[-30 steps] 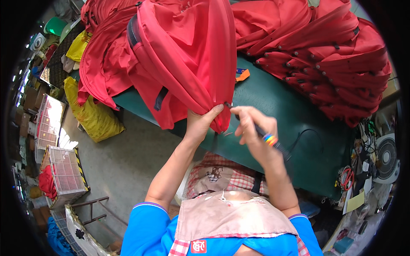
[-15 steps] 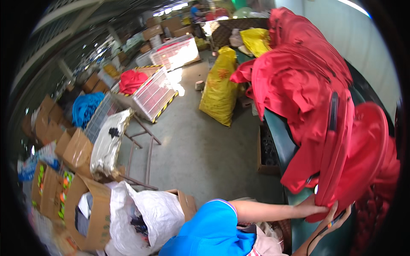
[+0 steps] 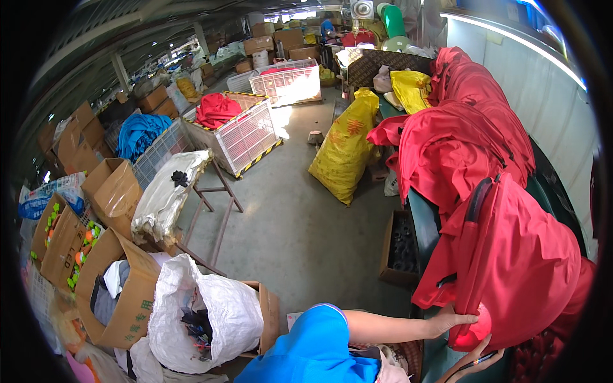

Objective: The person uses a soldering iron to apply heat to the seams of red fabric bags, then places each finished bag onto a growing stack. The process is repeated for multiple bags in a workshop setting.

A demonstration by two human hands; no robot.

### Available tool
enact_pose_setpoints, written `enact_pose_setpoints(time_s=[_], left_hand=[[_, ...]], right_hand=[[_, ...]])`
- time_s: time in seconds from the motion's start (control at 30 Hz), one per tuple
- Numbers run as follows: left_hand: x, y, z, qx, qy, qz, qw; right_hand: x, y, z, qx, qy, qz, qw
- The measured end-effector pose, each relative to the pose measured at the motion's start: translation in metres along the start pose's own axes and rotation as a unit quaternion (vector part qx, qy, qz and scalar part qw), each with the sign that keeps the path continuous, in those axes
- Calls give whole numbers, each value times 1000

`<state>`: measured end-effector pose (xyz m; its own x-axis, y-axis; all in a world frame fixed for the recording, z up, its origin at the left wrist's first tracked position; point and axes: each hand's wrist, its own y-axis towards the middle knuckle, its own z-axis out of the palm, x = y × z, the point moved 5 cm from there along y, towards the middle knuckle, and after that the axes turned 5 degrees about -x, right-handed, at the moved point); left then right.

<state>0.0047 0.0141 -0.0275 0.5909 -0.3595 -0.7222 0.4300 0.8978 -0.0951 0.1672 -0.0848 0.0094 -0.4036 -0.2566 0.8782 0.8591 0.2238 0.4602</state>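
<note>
My left hand [image 3: 454,322] grips the lower end of a red fabric piece [image 3: 511,262] with a long dark zipper, at the right edge of the dark green table [image 3: 421,214]. Just below it, my right hand [image 3: 479,360] holds a black pen-like tool [image 3: 471,363] close to the fabric's bottom edge. A bright red patch shows on the fabric beside my left fingers. More red fabric pieces [image 3: 466,134] lie heaped along the table.
A yellow sack [image 3: 341,147] stands left of the table, beside a carton of dark parts [image 3: 396,249]. Wire cages [image 3: 242,140], a padded metal stand [image 3: 166,191], cartons [image 3: 112,287] and a white sack [image 3: 201,319] line the left side. A pale wall [image 3: 523,83] runs along the right.
My view has turned sharply left and up from the table to the workshop floor, so both hands now appear at the lower right. They are still on the red piece and the tool.
</note>
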Motion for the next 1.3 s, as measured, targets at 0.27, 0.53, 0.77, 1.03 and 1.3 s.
enact_pose_setpoints(time_s=[0.27, 0.53, 0.77, 1.03, 1.3], left_hand=[[-31, -7, -4, 39, 5, 34, 999], [-26, 2, -15, 29, -9, 53, 998], [-7, 5, -18, -1, -96, 45, 994], [-4, 9, -9, -1, -193, 14, 981], [-25, 1, -5, 64, 10, 27, 998]], right_hand=[[-7, 1, -6, 19, -37, -63, 997], [-8, -4, -10, 31, -75, -119, 990], [-6, -2, -13, 34, -102, -154, 982], [-10, -1, -15, 40, -133, -195, 971], [-10, -3, -8, 47, -54, -99, 992]])
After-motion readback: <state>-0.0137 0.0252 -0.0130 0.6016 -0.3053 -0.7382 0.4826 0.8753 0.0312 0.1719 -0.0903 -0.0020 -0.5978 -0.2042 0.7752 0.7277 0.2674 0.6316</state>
